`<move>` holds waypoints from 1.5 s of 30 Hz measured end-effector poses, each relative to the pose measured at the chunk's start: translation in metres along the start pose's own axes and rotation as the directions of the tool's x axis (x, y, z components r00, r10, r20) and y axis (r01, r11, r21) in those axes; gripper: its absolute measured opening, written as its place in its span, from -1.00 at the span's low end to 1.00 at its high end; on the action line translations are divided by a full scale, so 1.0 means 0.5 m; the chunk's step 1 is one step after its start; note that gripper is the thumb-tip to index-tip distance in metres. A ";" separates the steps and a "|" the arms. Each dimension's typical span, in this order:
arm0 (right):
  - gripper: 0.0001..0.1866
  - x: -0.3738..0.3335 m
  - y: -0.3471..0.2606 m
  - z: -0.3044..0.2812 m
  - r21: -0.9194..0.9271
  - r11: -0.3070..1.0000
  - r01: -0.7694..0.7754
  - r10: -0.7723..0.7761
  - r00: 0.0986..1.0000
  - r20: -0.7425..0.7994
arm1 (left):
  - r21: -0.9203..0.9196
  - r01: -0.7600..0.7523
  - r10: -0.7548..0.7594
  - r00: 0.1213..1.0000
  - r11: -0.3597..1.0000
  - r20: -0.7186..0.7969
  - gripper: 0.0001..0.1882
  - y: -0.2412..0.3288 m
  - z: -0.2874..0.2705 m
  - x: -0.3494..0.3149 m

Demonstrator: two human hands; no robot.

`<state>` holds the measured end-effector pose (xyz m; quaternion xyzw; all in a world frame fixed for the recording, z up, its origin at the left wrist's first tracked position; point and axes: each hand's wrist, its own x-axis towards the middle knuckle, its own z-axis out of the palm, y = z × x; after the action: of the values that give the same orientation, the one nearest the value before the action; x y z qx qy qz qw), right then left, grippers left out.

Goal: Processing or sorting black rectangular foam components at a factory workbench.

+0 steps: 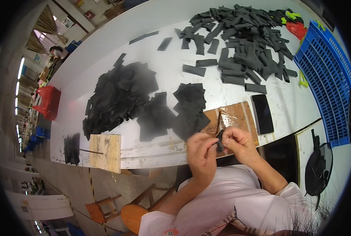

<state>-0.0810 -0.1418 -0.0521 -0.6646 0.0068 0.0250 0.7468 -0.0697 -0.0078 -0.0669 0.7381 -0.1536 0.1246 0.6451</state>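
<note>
Close to the table's front edge, my left hand (pixel 201 152) and my right hand (pixel 240 144) pinch a small dark grey fabric piece (pixel 220 142) between thumbs and fingers. The piece looks bunched or folded; its lower part is covered by my fingers. Just beyond it, a thin brown stick (pixel 218 121) rises beside a wooden board (pixel 244 118) with clear film on it. Flat dark fabric pieces (pixel 191 116) lie left of the board, near my left hand. To the right of the board rests a black phone (pixel 262 114).
A big heap of flat dark pieces (pixel 120 92) covers the table's left middle. Rolled dark fabric tubes (pixel 250 43) pile up at the far right. A blue plastic crate (pixel 327 82) stands on the right. A second wooden board (pixel 106 151) juts over the front left edge, near a wooden stool (pixel 134 216).
</note>
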 end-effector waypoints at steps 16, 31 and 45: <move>-0.77 0.122 -0.051 -0.064 0.344 0.892 -0.294 0.198 0.937 0.288 | -0.654 0.649 -0.217 0.625 -0.390 0.750 -0.76 -0.013 -0.008 0.143; -0.77 0.145 0.002 -0.065 0.431 0.808 -0.401 0.269 0.902 0.337 | -0.720 0.546 -0.476 0.541 -0.428 0.694 -0.78 -0.059 0.001 0.129; -0.79 0.141 0.015 -0.065 0.214 0.940 -0.265 0.198 0.937 0.289 | -0.766 0.637 -0.514 0.686 0.083 0.515 -0.76 -0.063 -0.004 0.112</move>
<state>-0.0102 -0.1713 -0.0665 -0.5506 -0.0107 0.2004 0.8103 -0.0056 -0.0057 -0.0740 0.2527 0.0720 -0.2875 0.9210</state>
